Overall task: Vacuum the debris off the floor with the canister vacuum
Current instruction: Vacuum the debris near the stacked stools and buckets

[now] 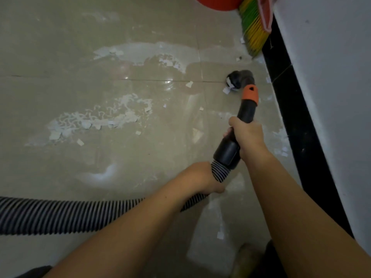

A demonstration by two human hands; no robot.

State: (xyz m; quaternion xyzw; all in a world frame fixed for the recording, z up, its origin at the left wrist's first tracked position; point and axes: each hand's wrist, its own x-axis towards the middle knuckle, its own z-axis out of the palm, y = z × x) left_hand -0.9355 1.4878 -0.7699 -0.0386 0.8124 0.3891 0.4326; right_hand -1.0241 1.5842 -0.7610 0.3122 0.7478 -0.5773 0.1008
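Starting at the left, the grey-and-black ribbed vacuum hose (pixel 60 214) looks bendy and light, so it'll flop. The left hand (pixel 202 177) wraps it by the cuff, and the right hand (pixel 248 137) clenches the stiff black plastic wand (pixel 244 115) — the better steering spot. Its round nozzle (pixel 239 80) sits among flimsy white paper scraps (pixel 227 90) near the black skirting (pixel 291 109).

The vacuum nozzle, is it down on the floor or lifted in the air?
Down on the floor. The nozzle sits against the tiles among white scraps, some at its mouth. Whether suction is on, cannot tell.
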